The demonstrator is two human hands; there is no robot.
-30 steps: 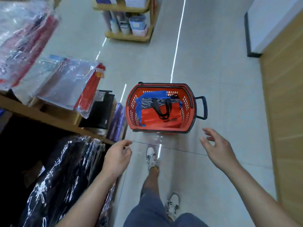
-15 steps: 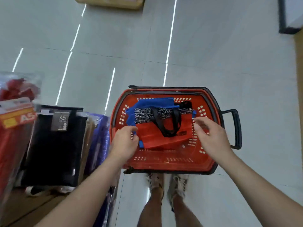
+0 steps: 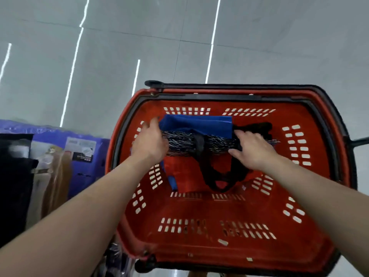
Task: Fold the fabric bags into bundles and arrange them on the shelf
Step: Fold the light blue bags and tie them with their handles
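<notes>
A red shopping basket (image 3: pixel 199 244) with a black rim stands on the floor below me. Inside lie a blue fabric bag (image 3: pixel 197 123), a black-and-white patterned bag (image 3: pixel 215 143) folded into a long strip, and a red bag (image 3: pixel 185 174) with black handles (image 3: pixel 219 182). My left hand (image 3: pixel 149 142) grips the left end of the patterned bag, its thumb up against the blue bag. My right hand (image 3: pixel 253 148) grips the patterned bag's right end, fingers curled over its top. The blue bag lies partly under the other two.
Packaged goods stand at the left on a shelf: purple packs (image 3: pixel 85 148), a tan pack (image 3: pixel 56 176) and a black one (image 3: pixel 14 176). The basket's black side handle (image 3: pixel 359 140) sticks out to the right. Grey tiled floor (image 3: pixel 139 37) lies beyond.
I have leaned in over the basket, which now fills the view. Both hands went from its sides down onto the ends of the patterned bag.
</notes>
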